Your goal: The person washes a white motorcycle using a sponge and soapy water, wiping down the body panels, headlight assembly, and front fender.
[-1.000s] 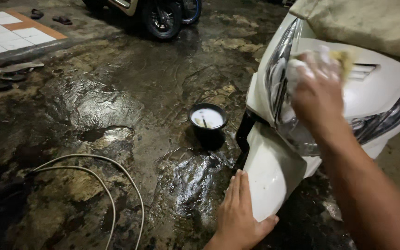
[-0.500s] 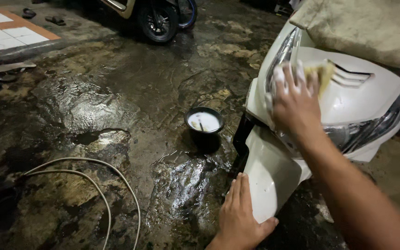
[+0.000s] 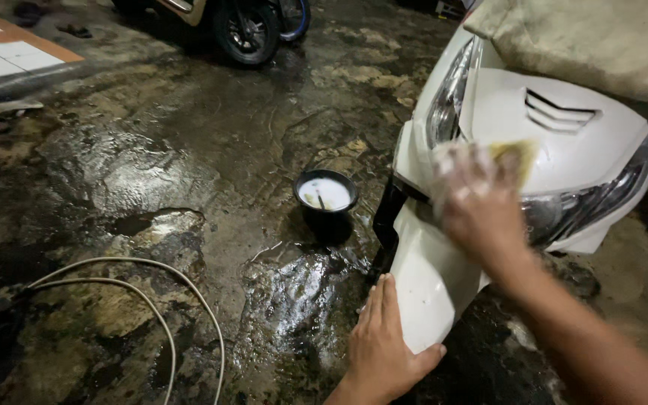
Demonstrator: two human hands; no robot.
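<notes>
My left hand (image 3: 381, 346) flat on the white front fender (image 3: 427, 289), fingers together, my right hand (image 3: 481, 204) blurred — fingers clamped on a soapy yellow sponge (image 3: 515, 155) against the scooter's nose, black bowl (image 3: 326, 202) of suds on wet floor beyond

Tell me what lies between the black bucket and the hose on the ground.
The head view shows only wet, cracked ground, with puddles, between the black bucket and the pale hose; nothing else lies on that stretch.
</notes>
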